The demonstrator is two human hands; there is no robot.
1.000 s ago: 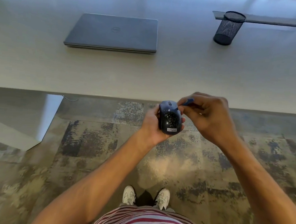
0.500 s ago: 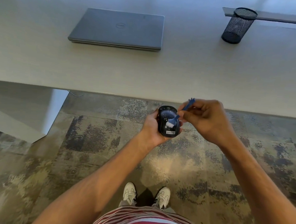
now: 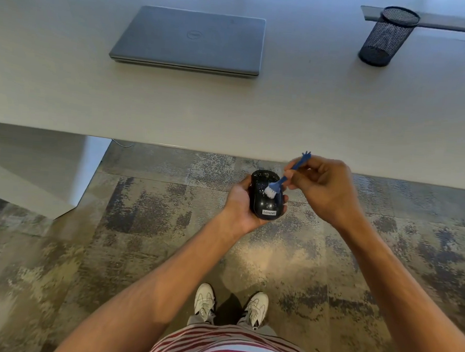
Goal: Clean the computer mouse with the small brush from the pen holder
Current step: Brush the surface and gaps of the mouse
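Now the right fingers [image 3: 294,177] pinch the brush [image 3: 285,179] by its blue handle, and its white bristles have moved down onto the mouse [image 3: 263,202] since a moment ago, so I think sweeping is underway. Left hand [image 3: 240,206] curls around the mouse, above the floor just before the desk [image 3: 230,107].

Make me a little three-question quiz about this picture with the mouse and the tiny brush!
1. True or false: the laptop on the desk is closed.
2. Which hand holds the mouse? A) left B) right
3. Fill in: the blue brush has ______ bristles touching the mouse.

Key:
1. True.
2. A: the left hand cradles it, while the right hand pinches the brush.
3. White.
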